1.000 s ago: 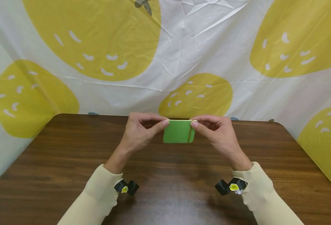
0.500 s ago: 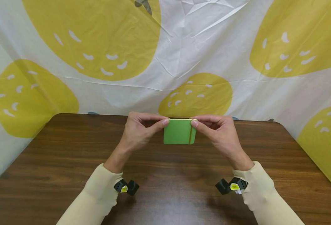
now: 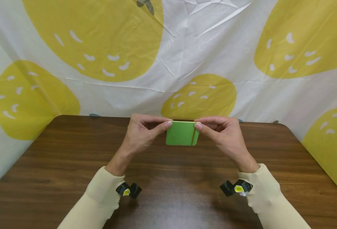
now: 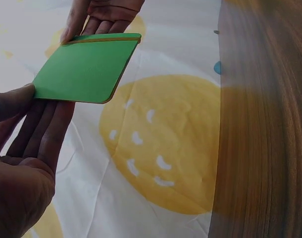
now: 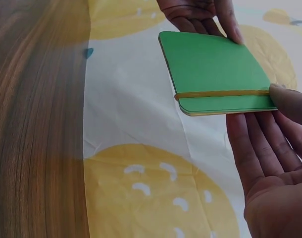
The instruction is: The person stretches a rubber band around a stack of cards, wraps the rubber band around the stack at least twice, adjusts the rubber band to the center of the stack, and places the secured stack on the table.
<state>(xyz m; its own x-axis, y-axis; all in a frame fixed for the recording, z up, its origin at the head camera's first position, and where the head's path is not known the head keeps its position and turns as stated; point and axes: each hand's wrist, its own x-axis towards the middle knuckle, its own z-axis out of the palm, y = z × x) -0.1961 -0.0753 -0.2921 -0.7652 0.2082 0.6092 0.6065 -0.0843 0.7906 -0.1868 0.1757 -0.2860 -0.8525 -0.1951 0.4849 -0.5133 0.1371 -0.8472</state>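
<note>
Since the picture of half a second ago, only a very small movement has happened: the lower edge of the green notebook (image 3: 180, 133) has come slightly up, while both hands have stayed almost in the same place. The notebook is held in the air between the two hands, apart from the counter (image 3: 168, 178), and in the head view it appears near the far edge. The left hand (image 3: 139, 133) pinches its upper left corner, with the thumb on the green cover and fingers behind. The right hand (image 3: 225, 135) pinches the upper right corner in the same manner. A brown band (image 5: 223, 93) goes around the notebook near the right hand, and the right thumb is at the end of this band. The notebook is closed. Behind the counter hangs a white cloth (image 3: 182, 54) with large yellow shapes. Each pale sleeve (image 3: 99, 194) carries a small black device (image 3: 129, 190) at the wrist.
</note>
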